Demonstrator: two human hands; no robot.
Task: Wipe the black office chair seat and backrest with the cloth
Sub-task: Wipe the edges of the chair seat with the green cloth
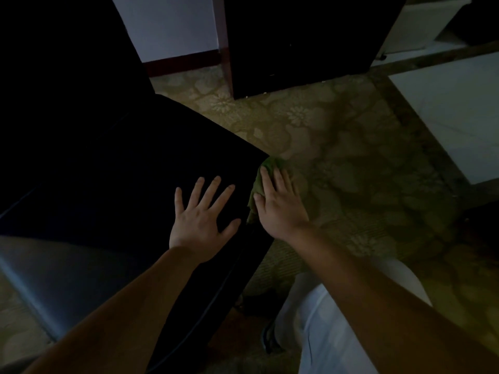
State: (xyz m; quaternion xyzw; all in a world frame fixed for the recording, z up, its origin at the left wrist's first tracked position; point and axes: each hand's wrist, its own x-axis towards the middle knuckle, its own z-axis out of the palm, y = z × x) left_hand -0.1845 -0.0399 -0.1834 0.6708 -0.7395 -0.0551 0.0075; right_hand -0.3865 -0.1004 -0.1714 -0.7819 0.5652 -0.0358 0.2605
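The left hand (201,220) lay flat on the black office chair seat (129,174), fingers straight and spread, gripping nothing. The right hand (279,205) pressed a green cloth (258,184) against the seat's right edge near its front corner, its fingers straight rather than curled. The cloth hung partly down the side of the seat. The dark backrest (67,63) rose at upper left. A floral patterned carpet (351,157) covered the floor, and a dark cabinet (297,41) stood beyond the chair.
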